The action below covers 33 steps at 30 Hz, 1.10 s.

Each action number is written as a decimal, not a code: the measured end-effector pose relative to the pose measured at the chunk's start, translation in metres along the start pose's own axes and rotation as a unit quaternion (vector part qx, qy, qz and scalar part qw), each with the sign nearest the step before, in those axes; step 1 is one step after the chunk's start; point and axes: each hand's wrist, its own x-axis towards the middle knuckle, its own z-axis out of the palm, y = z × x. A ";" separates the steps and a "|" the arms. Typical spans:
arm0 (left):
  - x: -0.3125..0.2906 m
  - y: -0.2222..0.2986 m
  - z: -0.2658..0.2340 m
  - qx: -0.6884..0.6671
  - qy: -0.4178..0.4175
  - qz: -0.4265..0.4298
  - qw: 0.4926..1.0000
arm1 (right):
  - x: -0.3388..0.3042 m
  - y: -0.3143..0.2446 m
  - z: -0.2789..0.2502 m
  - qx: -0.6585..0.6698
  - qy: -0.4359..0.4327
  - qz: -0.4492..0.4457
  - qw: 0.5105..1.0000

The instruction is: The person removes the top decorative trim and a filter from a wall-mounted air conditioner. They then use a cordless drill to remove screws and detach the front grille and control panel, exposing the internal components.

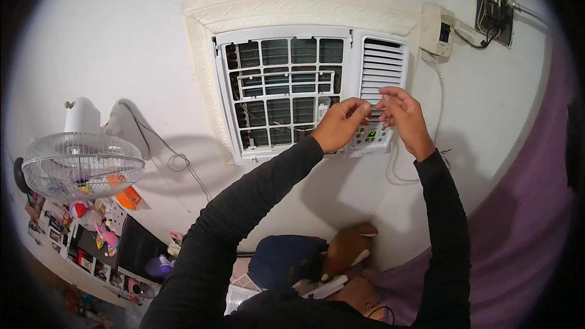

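A white window air conditioner point(356, 64) is set in the wall in front of me, with its lattice front grille point(283, 99) on the left and a slatted vent point(382, 64) on the right. My left hand point(342, 124) is closed in a pinch between the grille and the lit control panel point(373, 137). Whatever its fingertips hold is too small to make out. Just right of it, my right hand point(407, 120) is before the vent's lower slats, its index finger raised and the other fingers curled toward the thumb. Anything between those fingers cannot be made out.
A white wall fan point(82, 161) with a hanging cord stands out at the left. Beyond the unit's right side are a breaker box point(437, 31) and an open wall box with wires point(495, 12). Below are a dark blue item point(283, 259), a brown plush toy point(350, 247) and purple cloth point(512, 231).
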 end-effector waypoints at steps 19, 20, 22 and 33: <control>0.032 -0.026 0.038 -0.207 -0.037 -0.132 0.969 | 0.032 -0.025 -0.031 -0.007 -0.037 0.042 0.998; 0.032 -0.027 0.038 -0.215 -0.037 -0.129 0.967 | 0.035 -0.027 -0.030 0.012 -0.044 0.046 0.998; 0.032 -0.028 0.039 -0.219 -0.030 -0.130 0.967 | 0.038 -0.029 -0.028 0.011 -0.047 0.046 0.998; 0.033 -0.029 0.040 -0.216 -0.001 -0.151 0.965 | 0.040 -0.027 -0.018 0.013 -0.058 0.034 0.998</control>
